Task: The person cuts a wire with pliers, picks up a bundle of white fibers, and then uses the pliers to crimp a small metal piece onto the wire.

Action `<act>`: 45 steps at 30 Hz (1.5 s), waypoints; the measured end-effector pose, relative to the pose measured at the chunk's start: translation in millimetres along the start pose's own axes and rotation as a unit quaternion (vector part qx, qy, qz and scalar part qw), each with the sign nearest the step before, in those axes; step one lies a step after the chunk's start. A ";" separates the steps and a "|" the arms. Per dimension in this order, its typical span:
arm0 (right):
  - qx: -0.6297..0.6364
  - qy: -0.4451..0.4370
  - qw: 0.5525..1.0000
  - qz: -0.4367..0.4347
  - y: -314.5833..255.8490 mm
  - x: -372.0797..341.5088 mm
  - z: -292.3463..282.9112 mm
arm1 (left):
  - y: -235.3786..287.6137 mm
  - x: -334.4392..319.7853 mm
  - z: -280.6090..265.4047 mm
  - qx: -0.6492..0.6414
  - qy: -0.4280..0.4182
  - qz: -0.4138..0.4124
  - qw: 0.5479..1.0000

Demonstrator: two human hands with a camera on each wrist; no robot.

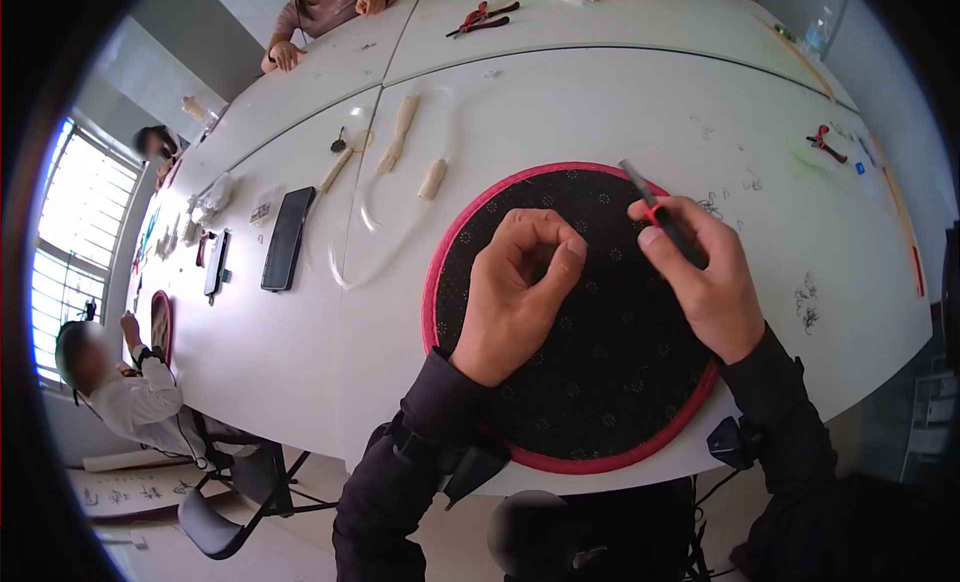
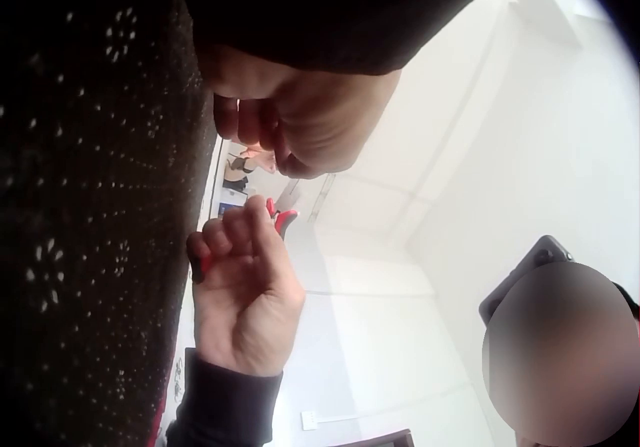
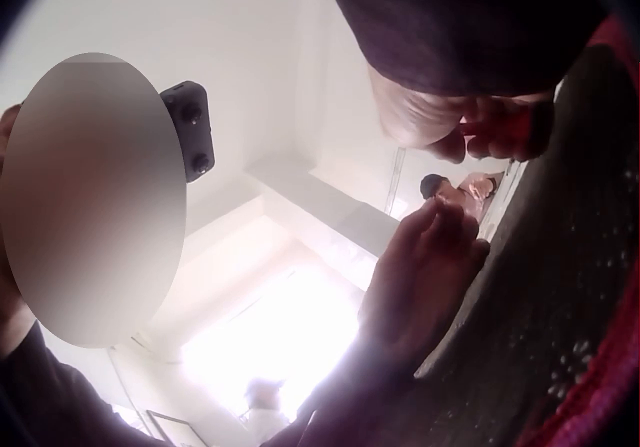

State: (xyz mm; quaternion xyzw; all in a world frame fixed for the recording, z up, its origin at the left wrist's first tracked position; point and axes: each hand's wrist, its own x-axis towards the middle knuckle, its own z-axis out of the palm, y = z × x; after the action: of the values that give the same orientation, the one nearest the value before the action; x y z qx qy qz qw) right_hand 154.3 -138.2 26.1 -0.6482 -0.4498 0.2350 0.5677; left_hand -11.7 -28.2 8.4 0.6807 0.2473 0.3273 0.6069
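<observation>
In the head view my left hand [image 1: 520, 297] is raised over a round black pad [image 1: 570, 372] with a red rim. Its fingers curl in and the thumb tip comes up to the index finger; nothing shows between them. My right hand [image 1: 710, 282], over the pad's right side, grips pliers [image 1: 655, 214] with red and black handles, the grey metal end pointing up and left. Red parts of the pliers [image 2: 285, 217] also show around the right hand [image 2: 245, 297] in the left wrist view. Both hands are apart from each other.
Black curly bits [image 1: 806, 304] lie right of the pad. To the left are a phone [image 1: 288, 240], beige pieces [image 1: 400, 132] and clear tubing [image 1: 350, 277]. More pliers [image 1: 827, 144] lie at the right and far side. Other people sit around the white table [image 1: 260, 352].
</observation>
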 end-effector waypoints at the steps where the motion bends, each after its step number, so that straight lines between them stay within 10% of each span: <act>1: -0.014 0.002 1.000 0.011 -6.3 1.4 -5.3 | -1.8 0.0 -0.1 0.026 0.003 0.012 1.000; 11: 0.017 -0.126 0.991 0.052 -7.7 9.1 7.4 | -2.6 0.6 -2.0 0.125 -0.015 0.104 0.987; 45: 0.072 -0.134 0.983 0.103 -5.5 3.2 5.8 | -1.5 0.9 -3.2 0.126 -0.043 0.103 0.986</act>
State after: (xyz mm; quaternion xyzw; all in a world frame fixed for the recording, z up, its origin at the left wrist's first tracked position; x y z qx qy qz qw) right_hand 149.4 -132.8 30.6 -0.6113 -0.4345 0.4083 0.5204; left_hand -13.5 -25.2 7.2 0.7870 0.1892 0.3245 0.4894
